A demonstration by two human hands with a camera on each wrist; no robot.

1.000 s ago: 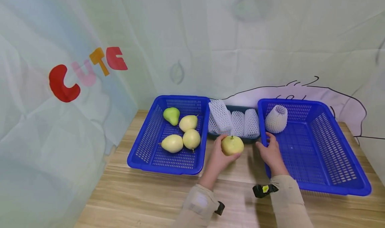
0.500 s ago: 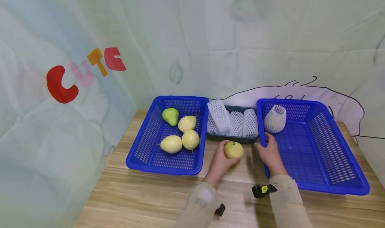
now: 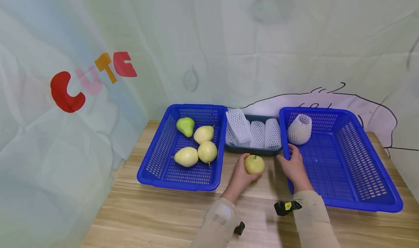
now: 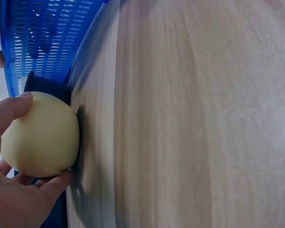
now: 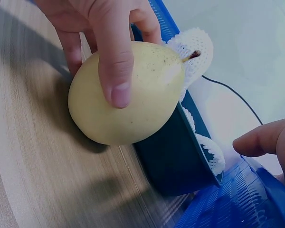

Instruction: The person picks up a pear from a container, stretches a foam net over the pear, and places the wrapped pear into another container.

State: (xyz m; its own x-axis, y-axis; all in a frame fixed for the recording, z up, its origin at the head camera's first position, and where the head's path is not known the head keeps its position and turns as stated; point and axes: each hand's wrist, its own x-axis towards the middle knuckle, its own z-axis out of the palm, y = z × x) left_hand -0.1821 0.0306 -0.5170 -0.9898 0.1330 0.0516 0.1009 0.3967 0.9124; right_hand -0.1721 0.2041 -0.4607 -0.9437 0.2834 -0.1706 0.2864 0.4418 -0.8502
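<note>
Left grip (image 3: 240,174) around a pear (image 3: 255,164)

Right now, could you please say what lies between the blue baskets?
The head view shows a dark tray of foam nets between them. In front are the left hand, holding a pear, and the right hand, at the right basket's rim.

Beige long sleeve (image 3: 212,228) is covering the left forearm; matching beige sleeve (image 3: 314,219) is covering the right. Boxy black wrist device (image 3: 280,208) is sitting by the right cuff, showing a bright yellow patch (image 3: 288,206). Second black device (image 3: 240,228) is jutting from the left cuff, partly hidden.
</note>
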